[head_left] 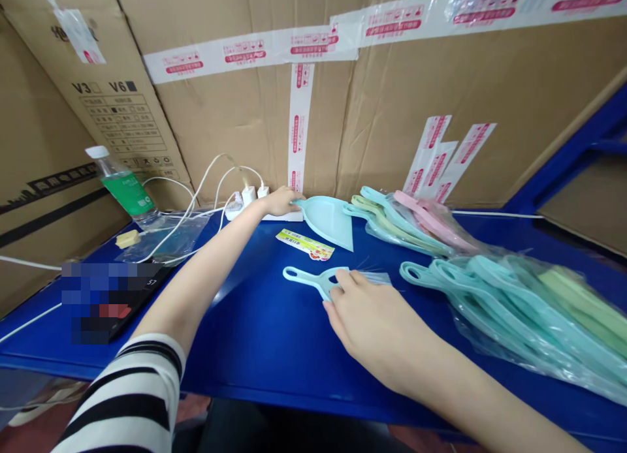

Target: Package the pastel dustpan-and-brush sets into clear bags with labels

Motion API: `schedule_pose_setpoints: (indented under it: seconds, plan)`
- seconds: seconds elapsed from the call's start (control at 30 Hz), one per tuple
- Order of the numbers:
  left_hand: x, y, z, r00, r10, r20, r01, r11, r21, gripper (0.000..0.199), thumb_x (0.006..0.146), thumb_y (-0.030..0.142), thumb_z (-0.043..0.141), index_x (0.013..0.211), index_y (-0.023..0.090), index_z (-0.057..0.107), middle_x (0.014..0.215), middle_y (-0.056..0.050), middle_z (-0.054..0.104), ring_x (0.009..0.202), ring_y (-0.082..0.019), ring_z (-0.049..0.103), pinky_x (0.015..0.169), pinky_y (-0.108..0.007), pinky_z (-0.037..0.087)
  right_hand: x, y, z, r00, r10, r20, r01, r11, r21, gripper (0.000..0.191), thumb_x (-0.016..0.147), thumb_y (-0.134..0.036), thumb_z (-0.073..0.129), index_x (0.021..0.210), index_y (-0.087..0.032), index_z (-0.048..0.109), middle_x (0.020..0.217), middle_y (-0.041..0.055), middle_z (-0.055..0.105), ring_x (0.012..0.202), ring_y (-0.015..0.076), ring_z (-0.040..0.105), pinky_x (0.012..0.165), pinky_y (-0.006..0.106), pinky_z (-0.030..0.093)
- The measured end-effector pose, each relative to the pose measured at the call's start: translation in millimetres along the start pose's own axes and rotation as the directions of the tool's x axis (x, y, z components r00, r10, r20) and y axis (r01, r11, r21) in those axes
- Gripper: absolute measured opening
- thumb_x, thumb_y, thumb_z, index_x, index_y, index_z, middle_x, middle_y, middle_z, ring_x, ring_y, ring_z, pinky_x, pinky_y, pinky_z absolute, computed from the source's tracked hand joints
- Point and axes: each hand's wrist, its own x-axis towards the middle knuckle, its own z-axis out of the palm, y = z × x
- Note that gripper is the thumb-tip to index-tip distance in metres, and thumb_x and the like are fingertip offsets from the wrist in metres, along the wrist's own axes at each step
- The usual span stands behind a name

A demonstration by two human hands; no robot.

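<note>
A light blue dustpan (329, 219) lies at the back of the blue table, its pan toward the right. My left hand (283, 202) is closed around its handle end, beside the white power strip. Nearer to me is a small light blue hand brush (306, 278) with pale bristles, its looped handle pointing left. My right hand (365, 312) grips the brush over its head, hiding part of it. Between the two lies a yellow-green printed label card (304, 244), flat on the table.
Bagged blue, green and pink dustpans (416, 221) lie at back right, with another bagged pile (514, 303) nearer. To the left are a water bottle (125, 188), a phone (137, 296) and white cables (196, 198). Taped cardboard (235, 113) stands behind the table (255, 348).
</note>
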Motion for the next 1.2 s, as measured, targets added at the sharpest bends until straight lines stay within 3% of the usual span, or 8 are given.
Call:
schedule_pose_setpoints:
  seconds: [0.23, 0.43, 0.57, 0.67, 0.8, 0.93, 1.07, 1.2]
  plan:
    - [13.5, 9.4, 11.1, 0.998, -0.062, -0.016, 0.063, 0.997, 0.035, 0.035, 0.090, 0.027, 0.053, 0.123, 0.022, 0.064, 0.120, -0.011, 0.065, 0.119, -0.029, 0.051, 0.101, -0.042, 0.039, 6.7, -5.8, 9.8, 0.992, -0.052, 0.117, 0.048, 0.998, 0.033, 0.030, 0.096, -0.019, 0.045, 0.099, -0.012, 0.074, 0.102, 0.0177, 0.071, 0.095, 0.0270, 0.066, 0.067, 0.032, 0.050]
    - [-14.5, 28.3, 6.6, 0.987, -0.085, -0.138, 0.090, 0.995, 0.033, 0.042, 0.091, 0.011, 0.045, 0.131, 0.012, 0.057, 0.131, -0.020, 0.056, 0.129, -0.036, 0.046, 0.105, -0.054, 0.037, 2.2, 0.0, 4.0, 0.992, -0.071, 0.108, 0.062, 0.995, 0.083, 0.029, 0.096, -0.019, 0.046, 0.096, -0.012, 0.074, 0.102, 0.0165, 0.072, 0.093, 0.0277, 0.068, 0.069, 0.034, 0.051]
    - [-51.1, 52.2, 14.1, 0.995, 0.101, -0.020, -0.102, 0.994, -0.028, 0.037, 0.096, 0.021, 0.046, 0.132, 0.020, 0.057, 0.132, -0.009, 0.062, 0.123, -0.022, 0.056, 0.105, -0.037, 0.042, 0.8, 4.5, 2.1, 0.993, -0.082, 0.081, 0.073, 0.991, 0.113, 0.024, 0.094, -0.019, 0.051, 0.092, -0.013, 0.074, 0.097, 0.0158, 0.073, 0.089, 0.0273, 0.069, 0.069, 0.034, 0.051]
    - [-78.1, 65.0, 25.7, 0.981, 0.167, 0.097, -0.161, 0.985, -0.069, 0.043, 0.100, 0.033, 0.043, 0.141, 0.020, 0.048, 0.145, -0.007, 0.054, 0.135, -0.017, 0.048, 0.111, -0.030, 0.037, 2.1, 5.6, 1.4, 0.993, -0.078, 0.093, 0.068, 0.992, 0.105, 0.024, 0.095, -0.020, 0.051, 0.092, -0.013, 0.073, 0.096, 0.0156, 0.074, 0.089, 0.0273, 0.070, 0.070, 0.034, 0.051]
    - [-107.4, 64.1, 35.2, 0.985, 0.057, 0.162, -0.049, 0.997, -0.053, 0.054, 0.102, 0.044, 0.032, 0.149, 0.016, 0.036, 0.155, -0.012, 0.038, 0.146, -0.021, 0.031, 0.118, -0.040, 0.025, 3.6, 4.8, 0.8, 0.991, -0.068, 0.118, 0.059, 0.995, 0.078, 0.025, 0.096, -0.023, 0.051, 0.092, -0.012, 0.073, 0.098, 0.0157, 0.074, 0.091, 0.0279, 0.070, 0.072, 0.035, 0.052]
    - [-124.4, 45.4, 34.1, 0.974, -0.118, 0.192, 0.120, 0.993, 0.001, 0.058, 0.102, 0.051, 0.025, 0.149, 0.018, 0.035, 0.156, -0.016, 0.034, 0.145, -0.027, 0.032, 0.116, -0.049, 0.027, 7.8, 3.2, 3.5, 0.998, -0.036, 0.056, 0.034, 0.999, 0.030, 0.022, 0.094, -0.022, 0.053, 0.092, -0.013, 0.073, 0.093, 0.0155, 0.074, 0.086, 0.0267, 0.071, 0.067, 0.033, 0.051]
    - [-124.9, 27.8, 33.8, 0.952, -0.233, 0.198, 0.230, 0.972, 0.042, 0.061, 0.101, 0.050, 0.025, 0.148, 0.013, 0.036, 0.154, -0.021, 0.035, 0.144, -0.031, 0.034, 0.113, -0.053, 0.031, 15.4, 1.8, 5.6, 0.999, 0.035, 0.016, -0.035, 0.999, 0.010, 0.023, 0.094, -0.020, 0.053, 0.091, -0.012, 0.074, 0.090, 0.0166, 0.074, 0.086, 0.0271, 0.072, 0.062, 0.031, 0.049]
    - [-119.5, 23.3, 37.4, 0.952, -0.279, 0.129, 0.271, 0.960, 0.074, 0.058, 0.101, 0.047, 0.027, 0.148, 0.014, 0.037, 0.154, -0.021, 0.035, 0.144, -0.034, 0.033, 0.111, -0.056, 0.032, 20.6, -0.8, 6.7, 0.997, 0.079, 0.010, -0.079, 0.997, 0.010, 0.024, 0.095, -0.020, 0.051, 0.092, -0.011, 0.074, 0.091, 0.0167, 0.074, 0.081, 0.0253, 0.073, 0.057, 0.028, 0.046]
